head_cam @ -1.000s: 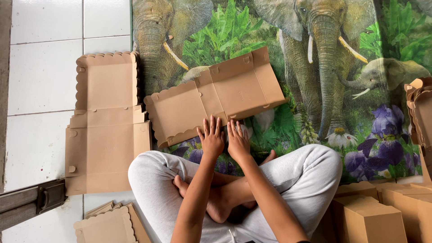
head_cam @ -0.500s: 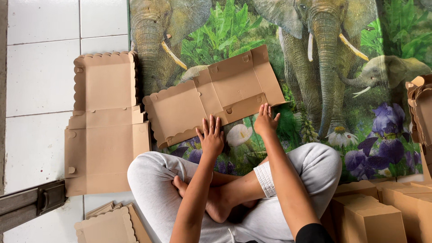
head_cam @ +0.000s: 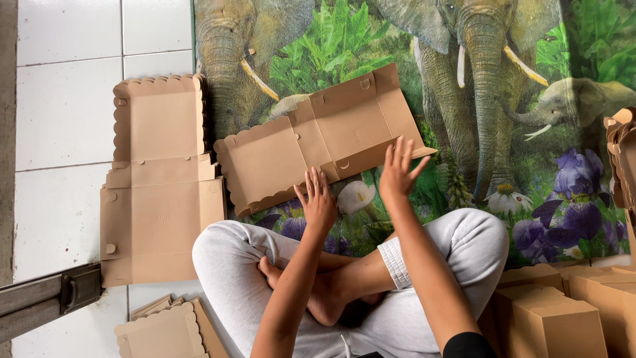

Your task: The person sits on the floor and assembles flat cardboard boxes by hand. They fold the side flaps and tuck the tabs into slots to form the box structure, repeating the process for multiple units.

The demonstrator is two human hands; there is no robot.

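On the elephant-print mat (head_cam: 530, 172), just beyond the person's crossed legs, lies an unfolded brown cardboard box blank (head_cam: 318, 142) with a scalloped left edge, turned at a slant. Both hands hover at its near edge with fingers spread, holding nothing: the left hand (head_cam: 318, 202) is over the blank's near middle, the right hand (head_cam: 397, 172) over its near right corner. Left of it, a stack of flat blanks (head_cam: 159, 179) lies on the white tiled floor (head_cam: 59, 132). More scalloped blanks (head_cam: 162, 328) lie near left. Folded brown boxes (head_cam: 550, 318) stand near right.
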